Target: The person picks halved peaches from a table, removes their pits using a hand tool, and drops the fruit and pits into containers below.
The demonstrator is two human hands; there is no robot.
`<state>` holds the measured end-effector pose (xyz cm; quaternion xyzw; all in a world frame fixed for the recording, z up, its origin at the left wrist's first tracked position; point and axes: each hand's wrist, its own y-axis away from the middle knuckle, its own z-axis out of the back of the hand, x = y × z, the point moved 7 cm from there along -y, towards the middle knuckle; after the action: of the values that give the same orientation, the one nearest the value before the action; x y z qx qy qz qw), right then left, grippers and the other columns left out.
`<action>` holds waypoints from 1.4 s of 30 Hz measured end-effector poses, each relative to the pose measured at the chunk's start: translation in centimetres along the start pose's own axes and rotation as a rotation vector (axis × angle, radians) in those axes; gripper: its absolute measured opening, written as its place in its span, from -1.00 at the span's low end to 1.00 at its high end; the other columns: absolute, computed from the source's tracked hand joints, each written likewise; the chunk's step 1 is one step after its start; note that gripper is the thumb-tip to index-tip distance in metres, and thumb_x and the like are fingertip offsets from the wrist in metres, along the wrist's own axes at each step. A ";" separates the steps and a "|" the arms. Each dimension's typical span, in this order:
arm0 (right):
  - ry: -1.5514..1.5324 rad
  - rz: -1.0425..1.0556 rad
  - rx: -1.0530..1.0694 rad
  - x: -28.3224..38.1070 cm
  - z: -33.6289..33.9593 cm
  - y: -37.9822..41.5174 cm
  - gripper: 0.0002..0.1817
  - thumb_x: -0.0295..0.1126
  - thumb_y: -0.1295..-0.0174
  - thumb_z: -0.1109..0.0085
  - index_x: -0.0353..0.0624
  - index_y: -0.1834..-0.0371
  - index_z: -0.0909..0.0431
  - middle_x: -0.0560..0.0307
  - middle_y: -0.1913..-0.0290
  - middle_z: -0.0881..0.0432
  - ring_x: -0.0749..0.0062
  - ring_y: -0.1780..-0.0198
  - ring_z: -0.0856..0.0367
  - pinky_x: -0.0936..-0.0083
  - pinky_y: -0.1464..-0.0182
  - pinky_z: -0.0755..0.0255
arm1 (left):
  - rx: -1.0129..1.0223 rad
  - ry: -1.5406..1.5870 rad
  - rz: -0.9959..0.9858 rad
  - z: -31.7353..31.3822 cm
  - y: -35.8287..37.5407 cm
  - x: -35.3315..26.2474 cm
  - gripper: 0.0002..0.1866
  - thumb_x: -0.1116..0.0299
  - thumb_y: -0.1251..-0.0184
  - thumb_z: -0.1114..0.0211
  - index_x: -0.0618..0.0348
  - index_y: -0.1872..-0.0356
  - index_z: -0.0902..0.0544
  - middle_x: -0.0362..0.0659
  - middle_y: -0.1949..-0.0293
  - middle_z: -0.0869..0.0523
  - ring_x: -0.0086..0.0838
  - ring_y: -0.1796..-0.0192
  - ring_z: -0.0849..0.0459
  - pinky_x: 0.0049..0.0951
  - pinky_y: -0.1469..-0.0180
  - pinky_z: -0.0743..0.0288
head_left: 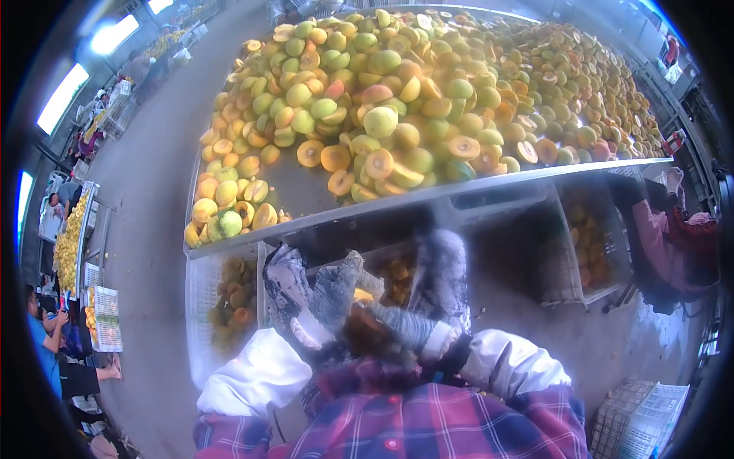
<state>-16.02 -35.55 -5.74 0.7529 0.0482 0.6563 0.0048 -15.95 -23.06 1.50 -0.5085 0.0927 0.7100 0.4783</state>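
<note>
Both hands wear grey, worn gloves and meet above my lap, below the table's front edge. My left hand (pixel 335 291) has its fingers curled against an orange fruit piece (pixel 363 295). On the other side of that piece, my right hand (pixel 401 321) closes in, its fingers partly hidden. Fine detail between the hands is blurred. In front of them, halved and whole green and orange fruit (pixel 380 122) lie heaped on a metal-edged table (pixel 436 194). Beneath the hands, a container holds more fruit (pixel 399 281), partly covered by my knees and gloves.
White crates of fruit stand under the table, at left (pixel 200 321) and right (pixel 569 252). A person's pink sleeve (pixel 650 237) shows at right. An empty-looking crate (pixel 638 417) sits at lower right. At left, a person in blue (pixel 46 352) is beside another fruit table (pixel 73 237).
</note>
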 end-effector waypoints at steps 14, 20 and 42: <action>-0.051 -0.124 -0.338 0.8 -1.3 0.0 -0.04 0.04 -0.18 -0.19 -0.50 -0.42 -0.03 -0.28 -0.14 -0.45 -0.03 -0.12 -0.49 0.11 -0.14 -0.37 | -0.468 0.445 0.395 1.2 1.8 -5.1 -0.35 -0.17 -0.42 -0.10 0.29 0.54 -0.69 -0.14 0.59 -0.69 -0.45 0.59 -0.61 -0.55 0.45 -0.49; 0.333 0.043 -0.383 3.2 -0.8 0.9 -0.43 -0.08 -0.34 0.00 -0.36 -0.21 -0.34 -0.05 0.16 -0.60 0.16 0.07 -0.56 0.30 0.00 -0.42 | -0.293 0.507 0.531 1.8 1.6 -4.8 -0.34 -0.17 -0.45 -0.05 0.25 0.57 -0.69 -0.13 0.60 -0.69 -0.45 0.60 -0.61 -0.53 0.47 -0.49; -0.395 -0.320 -0.173 -1.4 -3.6 -1.4 -0.52 -0.08 -0.51 0.14 -0.24 -0.23 -0.45 0.01 -0.10 -0.61 0.30 -0.08 -0.57 0.41 -0.20 -0.40 | -0.186 -1.288 0.140 22.6 0.8 6.0 -0.85 0.30 -0.23 -0.32 0.14 0.30 -0.69 -0.04 0.36 -0.68 -0.11 0.29 -0.65 -0.18 0.19 -0.54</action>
<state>-19.81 -34.42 -6.73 0.8460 0.1082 0.4892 0.1822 -31.09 -6.02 6.92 -0.0133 -0.2414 0.9070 0.3448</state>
